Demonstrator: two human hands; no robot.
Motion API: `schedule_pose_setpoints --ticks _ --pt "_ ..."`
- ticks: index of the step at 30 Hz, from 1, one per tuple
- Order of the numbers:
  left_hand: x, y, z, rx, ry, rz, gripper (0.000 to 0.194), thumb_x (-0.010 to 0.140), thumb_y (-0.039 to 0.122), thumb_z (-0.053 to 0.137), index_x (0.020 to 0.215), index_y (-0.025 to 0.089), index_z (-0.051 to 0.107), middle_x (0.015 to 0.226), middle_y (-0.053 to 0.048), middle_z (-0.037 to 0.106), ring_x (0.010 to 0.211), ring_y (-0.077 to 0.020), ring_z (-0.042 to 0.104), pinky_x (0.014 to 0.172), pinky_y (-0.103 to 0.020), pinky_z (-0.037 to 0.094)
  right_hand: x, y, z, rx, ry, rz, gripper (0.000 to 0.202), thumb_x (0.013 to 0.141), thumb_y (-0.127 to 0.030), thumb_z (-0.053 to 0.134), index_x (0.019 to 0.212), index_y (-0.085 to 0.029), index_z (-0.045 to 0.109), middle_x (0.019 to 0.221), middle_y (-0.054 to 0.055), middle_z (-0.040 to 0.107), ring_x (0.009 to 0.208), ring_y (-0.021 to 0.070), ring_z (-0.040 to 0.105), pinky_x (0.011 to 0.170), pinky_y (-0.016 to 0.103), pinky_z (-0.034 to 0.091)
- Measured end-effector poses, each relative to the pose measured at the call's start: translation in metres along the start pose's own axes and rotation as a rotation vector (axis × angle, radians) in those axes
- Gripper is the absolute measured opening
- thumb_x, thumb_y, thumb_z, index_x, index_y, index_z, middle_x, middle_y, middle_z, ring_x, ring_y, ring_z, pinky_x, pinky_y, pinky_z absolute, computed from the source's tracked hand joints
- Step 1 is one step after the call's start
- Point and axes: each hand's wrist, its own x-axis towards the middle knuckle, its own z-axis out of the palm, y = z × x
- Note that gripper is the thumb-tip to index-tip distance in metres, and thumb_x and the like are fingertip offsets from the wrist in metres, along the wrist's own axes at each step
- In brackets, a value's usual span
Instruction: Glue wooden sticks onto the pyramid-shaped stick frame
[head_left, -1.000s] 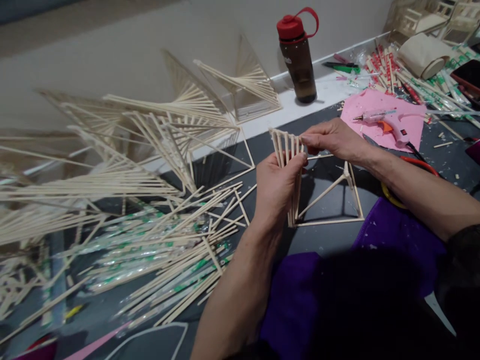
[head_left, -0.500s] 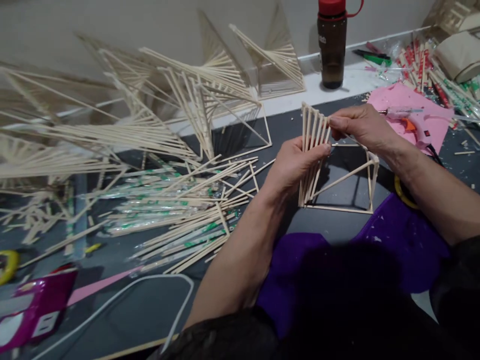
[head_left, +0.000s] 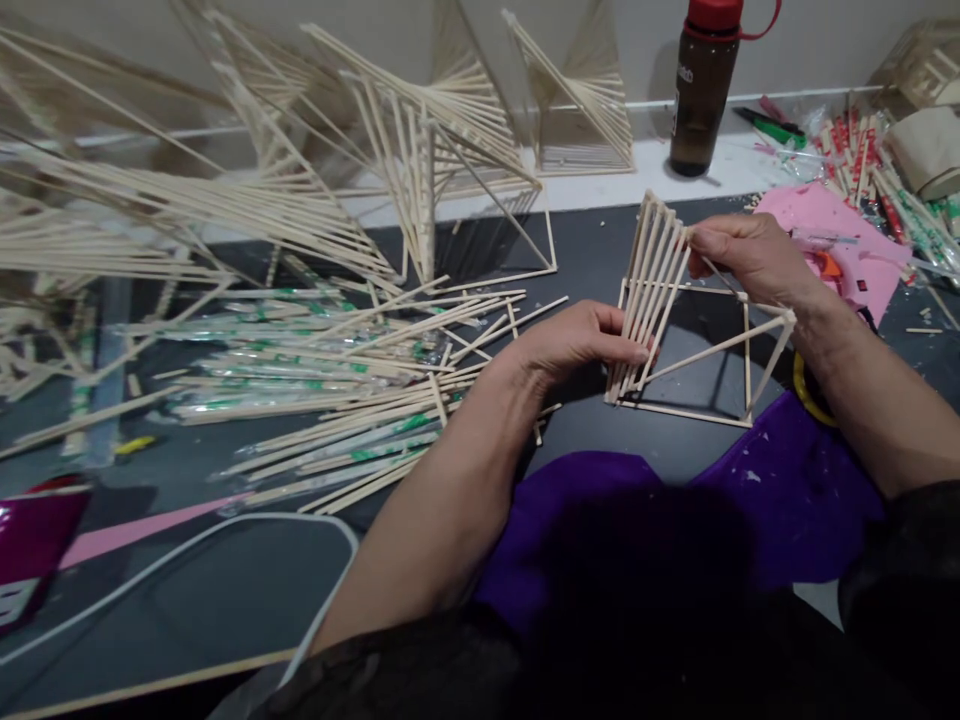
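Observation:
A small frame of wooden chopsticks (head_left: 682, 413) stands on the dark table, with a fan of slanting chopsticks (head_left: 651, 275) along its left side. My left hand (head_left: 577, 340) is closed around the lower part of this fan, thumb in front and fingers partly hidden behind. My right hand (head_left: 750, 255) pinches the top end of the fan's rightmost chopstick, near the upper corner. A diagonal stick (head_left: 720, 348) runs to the frame's raised right corner. Just behind my right wrist, a glue gun (head_left: 855, 280) lies on a pink sheet (head_left: 795, 208).
Many loose and wrapped chopsticks (head_left: 360, 375) lie to the left. Finished twisted stick structures (head_left: 420, 120) stand along the wall. A brown bottle with a red lid (head_left: 701, 95) is at the back. Purple cloth (head_left: 787, 470) lies in front, and a white cable (head_left: 225, 525) crosses the left front.
The view has shifted somewhat. My left hand sits lower on the fan, showing more of the sticks, and the fan leans more to the right. The right hand keeps its pinch at the top.

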Motion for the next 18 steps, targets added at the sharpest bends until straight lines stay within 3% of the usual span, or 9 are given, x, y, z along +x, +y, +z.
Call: schedule_pose_setpoints --ticks 6,14,18 --pt "0.0013 0.0001 0.0011 -0.016 -0.058 0.049 0.019 0.057 0.018 0.084 0.072 0.012 0.074 0.069 -0.004 0.07 0.063 -0.0128 0.061 0.069 -0.03 0.05 0.0011 -0.0003 -0.0032 -0.106 0.011 0.02 0.042 0.084 -0.053 0.068 0.064 -0.016 0.065 0.062 -0.002 0.06 0.059 0.0074 0.053 0.06 0.022 0.046" --pt "-0.0002 0.0036 0.0062 0.003 -0.119 0.056 0.026 0.058 0.024 0.085 0.077 0.013 0.073 0.071 -0.004 0.072 0.066 -0.0142 0.064 0.071 -0.031 0.052 0.0011 -0.0035 -0.0044 -0.09 -0.027 0.04 0.034 0.089 -0.039 0.066 0.066 -0.014 0.065 0.063 -0.001 0.06 0.059 0.0069 0.051 0.061 0.022 0.044" --pt "-0.0005 0.002 0.0071 -0.002 -0.117 0.039 0.019 0.06 0.021 0.082 0.074 0.013 0.072 0.068 -0.003 0.07 0.062 -0.013 0.061 0.067 -0.03 0.05 0.0001 -0.0029 -0.0042 -0.082 -0.047 0.034 0.036 0.088 -0.041 0.066 0.064 -0.014 0.064 0.061 -0.001 0.059 0.059 0.007 0.049 0.06 0.022 0.042"
